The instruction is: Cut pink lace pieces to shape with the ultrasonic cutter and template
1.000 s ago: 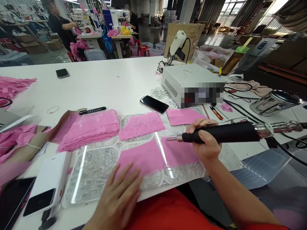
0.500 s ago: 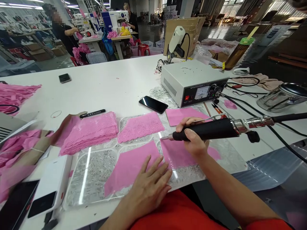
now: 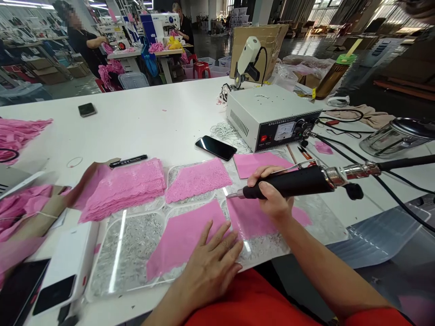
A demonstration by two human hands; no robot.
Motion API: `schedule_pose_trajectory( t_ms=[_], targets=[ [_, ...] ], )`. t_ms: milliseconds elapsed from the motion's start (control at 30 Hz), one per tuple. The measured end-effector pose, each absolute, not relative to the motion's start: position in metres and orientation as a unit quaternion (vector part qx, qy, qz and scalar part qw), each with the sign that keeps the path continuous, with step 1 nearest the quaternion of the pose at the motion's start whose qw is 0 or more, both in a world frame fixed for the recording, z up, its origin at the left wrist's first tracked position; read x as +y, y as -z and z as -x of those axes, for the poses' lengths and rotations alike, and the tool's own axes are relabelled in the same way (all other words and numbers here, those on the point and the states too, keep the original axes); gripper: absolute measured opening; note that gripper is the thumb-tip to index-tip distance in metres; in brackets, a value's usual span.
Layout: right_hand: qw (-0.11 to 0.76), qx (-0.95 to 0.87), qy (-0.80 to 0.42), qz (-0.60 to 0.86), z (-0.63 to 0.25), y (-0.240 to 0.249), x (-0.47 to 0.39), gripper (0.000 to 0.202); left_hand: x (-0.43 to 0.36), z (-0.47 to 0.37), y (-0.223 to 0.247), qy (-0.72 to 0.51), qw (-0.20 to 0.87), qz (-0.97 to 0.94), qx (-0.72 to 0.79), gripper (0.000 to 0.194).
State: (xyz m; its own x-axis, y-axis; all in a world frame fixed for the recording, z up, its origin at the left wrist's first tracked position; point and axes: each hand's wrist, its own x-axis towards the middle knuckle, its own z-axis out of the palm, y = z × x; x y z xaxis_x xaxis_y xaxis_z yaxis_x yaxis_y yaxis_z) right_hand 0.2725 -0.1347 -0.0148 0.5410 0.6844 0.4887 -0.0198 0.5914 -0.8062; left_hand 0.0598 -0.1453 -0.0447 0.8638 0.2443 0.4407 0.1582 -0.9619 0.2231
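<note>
My right hand (image 3: 277, 203) is wrapped round the black handle of an ultrasonic cutter (image 3: 292, 183), whose cable runs off to the right. The cutter's metal tip points left, at the upper left corner of a pink fabric piece (image 3: 246, 222). My left hand (image 3: 214, 258) lies flat with its fingers spread, on the right part of another pink fabric piece (image 3: 183, 240). Both pieces rest on a clear plastic template (image 3: 129, 253) with rounded outlines. Behind them lies a pink lace piece (image 3: 200, 179), and to its left a stack of pink lace pieces (image 3: 125, 190).
A grey generator box (image 3: 272, 113) with a dial stands at the back right, with cables beside it. A phone (image 3: 216, 147), a marker (image 3: 128, 161) and a glass jar (image 3: 390, 140) are on the table. A white box (image 3: 70, 262) lies at front left. People work at machines behind.
The whole view has shifted slightly to the left. Both hands, the cutter and the pink pieces keep about the same places relative to one another.
</note>
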Motion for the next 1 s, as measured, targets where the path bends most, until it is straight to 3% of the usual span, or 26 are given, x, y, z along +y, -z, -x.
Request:
schedule_pose_trajectory(
  t_ms=[1000],
  targets=[
    [0.778,-0.411,-0.292,0.374,-0.276,0.006,-0.172,0.016,-0.145,-0.057,0.042,-0.254,0.129,-0.952,0.114,0.03]
  ],
)
